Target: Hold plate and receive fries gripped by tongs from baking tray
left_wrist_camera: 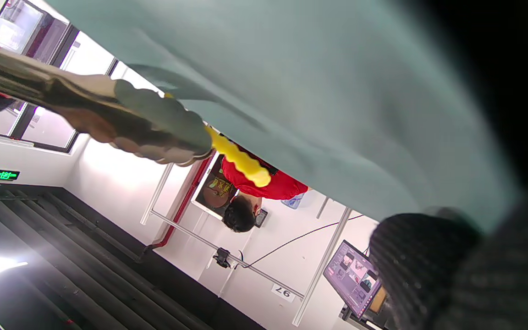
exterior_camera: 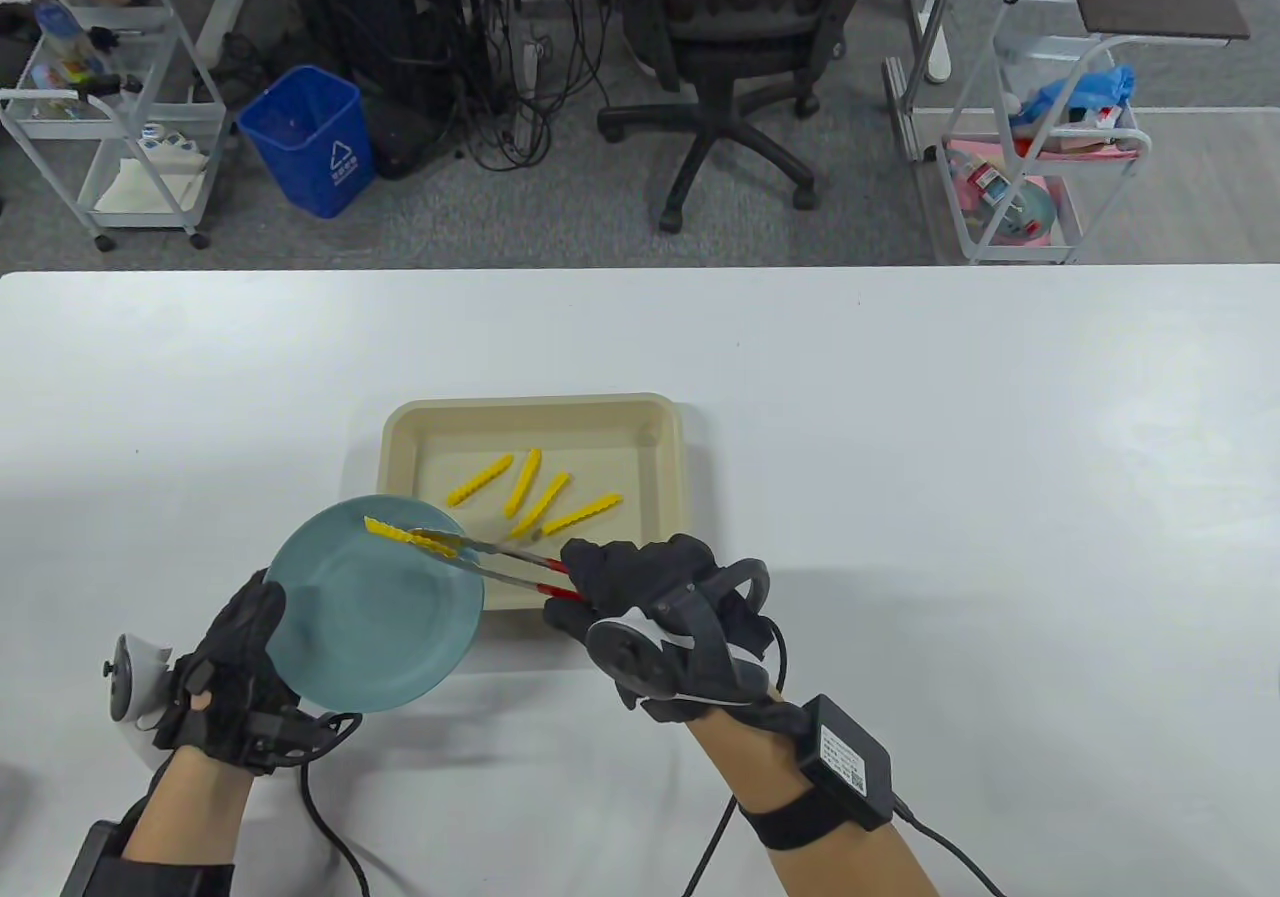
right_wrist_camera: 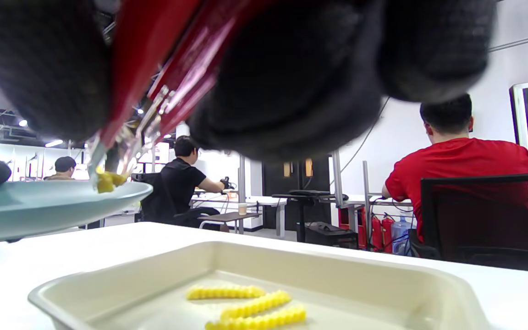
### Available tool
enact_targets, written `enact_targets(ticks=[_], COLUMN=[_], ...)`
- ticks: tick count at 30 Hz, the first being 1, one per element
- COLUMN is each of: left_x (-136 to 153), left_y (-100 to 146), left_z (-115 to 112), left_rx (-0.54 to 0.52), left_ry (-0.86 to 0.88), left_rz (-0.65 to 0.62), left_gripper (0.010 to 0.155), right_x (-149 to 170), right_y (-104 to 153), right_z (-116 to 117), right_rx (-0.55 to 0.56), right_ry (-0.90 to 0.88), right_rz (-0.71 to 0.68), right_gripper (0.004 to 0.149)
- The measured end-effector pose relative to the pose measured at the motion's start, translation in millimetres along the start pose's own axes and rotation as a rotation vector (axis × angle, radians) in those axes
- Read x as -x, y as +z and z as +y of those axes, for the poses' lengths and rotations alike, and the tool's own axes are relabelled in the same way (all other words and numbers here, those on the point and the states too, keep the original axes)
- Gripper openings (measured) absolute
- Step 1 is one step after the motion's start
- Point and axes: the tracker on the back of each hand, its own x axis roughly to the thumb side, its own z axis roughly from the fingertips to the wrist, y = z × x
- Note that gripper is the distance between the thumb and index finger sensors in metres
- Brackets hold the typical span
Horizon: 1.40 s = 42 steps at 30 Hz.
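Note:
My left hand [exterior_camera: 235, 662] grips the rim of a pale blue plate [exterior_camera: 350, 627], holding it above the table beside the tray's front left corner. My right hand [exterior_camera: 650, 597] grips red-handled metal tongs [exterior_camera: 500, 562]. The tong tips pinch one yellow crinkle fry [exterior_camera: 395, 533] over the plate's far edge. In the left wrist view the tongs [left_wrist_camera: 122, 123] and fry [left_wrist_camera: 239, 160] sit against the plate [left_wrist_camera: 319, 91]. The right wrist view shows the plate [right_wrist_camera: 39, 206], the fry [right_wrist_camera: 106, 181] and the tongs [right_wrist_camera: 154, 82]. Several fries [exterior_camera: 535, 492] lie in the beige baking tray [exterior_camera: 660, 437].
The white table [exterior_camera: 1000, 457] stretches wide around the tray. Beyond its far edge stand an office chair [exterior_camera: 740, 67], a blue bin [exterior_camera: 310, 142] and wire carts [exterior_camera: 110, 127]. People sit at desks in the background of the right wrist view.

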Motion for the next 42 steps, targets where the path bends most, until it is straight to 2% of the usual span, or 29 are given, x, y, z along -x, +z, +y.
enact_targets(ticks=[11, 15, 18, 24, 28, 32, 39, 42], left_x=[2, 2, 2, 1, 0, 0, -1, -1], left_y=[0, 0, 0, 0, 0, 0, 0, 0], left_z=[-1, -2, -2, -1, 0, 1, 1, 1], left_rx=[0.006, 0.000, -0.001, -0.006, -0.010, -0.016, -0.019, -0.017], left_ry=[0.005, 0.008, 0.009, 0.006, 0.006, 0.012, 0.013, 0.014], left_rz=[0.011, 0.014, 0.015, 0.012, 0.009, 0.011, 0.012, 0.013], left_gripper=[0.066, 0.066, 0.066, 0.066, 0.066, 0.066, 0.066, 0.066], right_x=[-13, -9, 2, 57, 91, 119, 130, 130], right_y=[-3, -2, -2, 9, 16, 19, 19, 18], right_z=[9, 6, -2, -16, -8, 13, 44, 51], right_rx=[-0.019, -0.015, 0.002, 0.002, -0.082, -0.233, -0.373, -0.388], right_ry=[0.047, 0.023, 0.002, -0.041, -0.023, -0.021, 0.024, 0.035], right_rz=[-0.011, -0.005, 0.032, 0.205, 0.270, 0.360, 0.408, 0.410], right_gripper=[0.059, 0.064, 0.064, 0.069, 0.072, 0.072, 0.077, 0.077])
